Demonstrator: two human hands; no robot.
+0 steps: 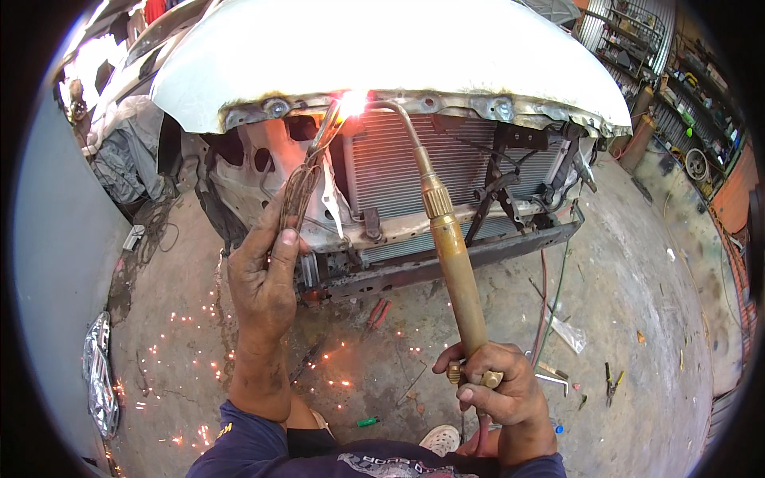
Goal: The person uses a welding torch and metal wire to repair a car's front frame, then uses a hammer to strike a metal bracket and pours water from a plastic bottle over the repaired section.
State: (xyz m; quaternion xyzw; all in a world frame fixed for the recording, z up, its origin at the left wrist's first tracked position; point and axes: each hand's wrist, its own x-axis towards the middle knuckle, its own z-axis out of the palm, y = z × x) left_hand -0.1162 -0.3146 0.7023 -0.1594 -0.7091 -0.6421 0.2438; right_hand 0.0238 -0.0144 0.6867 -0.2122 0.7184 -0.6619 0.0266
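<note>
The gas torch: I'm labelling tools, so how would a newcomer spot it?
Start at the white car hood up top. From the glow at its front edge, follow the bent tube down to the right hand. The gas torch has a thick brass-coloured barrel, unlike the thin wire bundle in the left hand.

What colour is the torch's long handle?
The torch handle is dull brassy gold, best seen in the head view.

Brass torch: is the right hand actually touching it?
Touching. The head view shows the right hand wrapped around the lower end of the brass torch, beside its valve knobs.
</note>
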